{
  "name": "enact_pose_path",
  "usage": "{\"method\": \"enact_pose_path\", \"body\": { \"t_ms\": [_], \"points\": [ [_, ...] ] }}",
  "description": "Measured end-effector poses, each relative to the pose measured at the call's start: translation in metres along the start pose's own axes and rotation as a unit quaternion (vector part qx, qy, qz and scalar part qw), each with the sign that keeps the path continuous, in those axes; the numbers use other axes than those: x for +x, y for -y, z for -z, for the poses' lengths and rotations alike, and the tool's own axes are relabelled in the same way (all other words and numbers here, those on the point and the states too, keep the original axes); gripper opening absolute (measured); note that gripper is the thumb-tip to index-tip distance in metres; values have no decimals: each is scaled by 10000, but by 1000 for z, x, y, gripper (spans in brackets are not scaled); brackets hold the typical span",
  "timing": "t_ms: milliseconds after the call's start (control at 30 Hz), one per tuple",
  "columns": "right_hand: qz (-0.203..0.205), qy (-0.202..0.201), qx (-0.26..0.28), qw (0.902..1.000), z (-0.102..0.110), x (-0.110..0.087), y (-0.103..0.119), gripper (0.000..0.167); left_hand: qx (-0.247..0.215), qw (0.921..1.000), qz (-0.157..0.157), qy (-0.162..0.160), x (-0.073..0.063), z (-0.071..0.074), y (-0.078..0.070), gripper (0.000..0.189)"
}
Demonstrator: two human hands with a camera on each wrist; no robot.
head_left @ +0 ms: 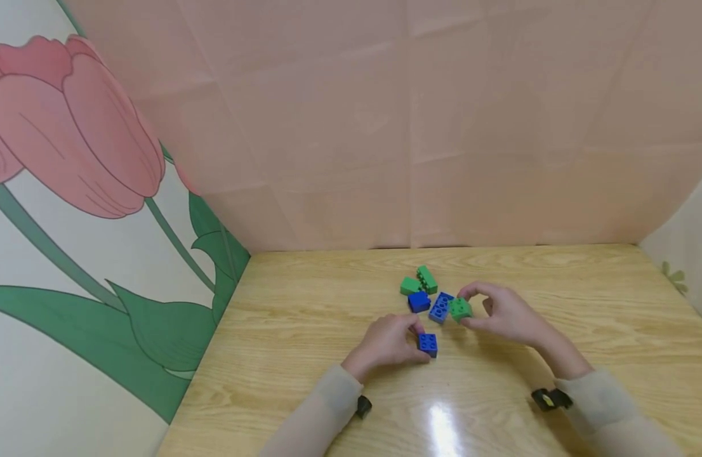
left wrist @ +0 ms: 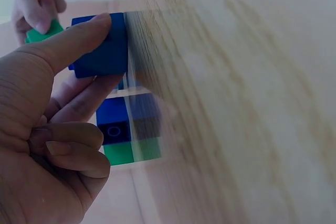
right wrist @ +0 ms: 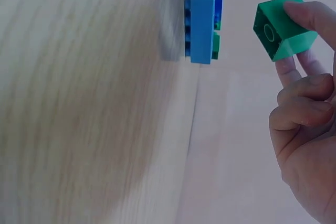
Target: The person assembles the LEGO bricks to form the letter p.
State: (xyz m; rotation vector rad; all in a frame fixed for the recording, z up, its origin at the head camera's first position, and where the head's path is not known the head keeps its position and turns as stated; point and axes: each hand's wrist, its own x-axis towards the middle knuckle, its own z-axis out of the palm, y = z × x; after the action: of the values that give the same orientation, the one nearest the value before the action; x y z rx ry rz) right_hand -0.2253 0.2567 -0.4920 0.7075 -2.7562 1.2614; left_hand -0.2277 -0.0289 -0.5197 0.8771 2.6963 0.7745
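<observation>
My left hand [head_left: 390,343] pinches a square blue toy brick [head_left: 428,343] between thumb and fingers, its studs facing up, down at the tabletop. In the left wrist view the thumb lies along one side of that blue brick [left wrist: 100,45]. My right hand [head_left: 508,312] holds a square green brick [head_left: 460,308] by thumb and fingertips. The right wrist view shows this green brick [right wrist: 283,27] raised off the table, its hollow underside exposed. Just left of it lies a longer blue brick [head_left: 440,308], tipped on its side with studs showing.
Another blue brick [head_left: 419,301] lies behind my left hand. Beyond it are a green brick [head_left: 410,286] and a long green brick [head_left: 427,279] on its side. The wooden table [head_left: 305,285] meets a pink cloth backdrop [head_left: 339,139]; a tulip-painted wall [head_left: 174,266] borders the left.
</observation>
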Motion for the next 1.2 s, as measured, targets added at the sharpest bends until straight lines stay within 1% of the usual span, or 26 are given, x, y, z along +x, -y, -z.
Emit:
{"method": "enact_pose_path", "body": {
  "t_ms": [200, 433, 700, 967, 1200],
  "points": [
    [-13, 108, 78, 9999, -6, -2, 7, 41, -35, 10000, 62, 49, 0, 1, -1, 37],
    [158, 38, 66, 9998, -14, -3, 15, 40, -37, 10000, 76, 44, -1, 2, -1, 37],
    [68, 184, 117, 9997, -20, -5, 27, 38, -147, 9998, 82, 42, -1, 2, 0, 36],
    [18, 299, 134, 9995, -30, -5, 31, 39, -226, 9996, 142, 60, 0, 1, 0, 35],
    [78, 411, 106, 9991, -36, -4, 34, 41, -190, 9998, 97, -17, 0, -1, 0, 37]
  ]
}}
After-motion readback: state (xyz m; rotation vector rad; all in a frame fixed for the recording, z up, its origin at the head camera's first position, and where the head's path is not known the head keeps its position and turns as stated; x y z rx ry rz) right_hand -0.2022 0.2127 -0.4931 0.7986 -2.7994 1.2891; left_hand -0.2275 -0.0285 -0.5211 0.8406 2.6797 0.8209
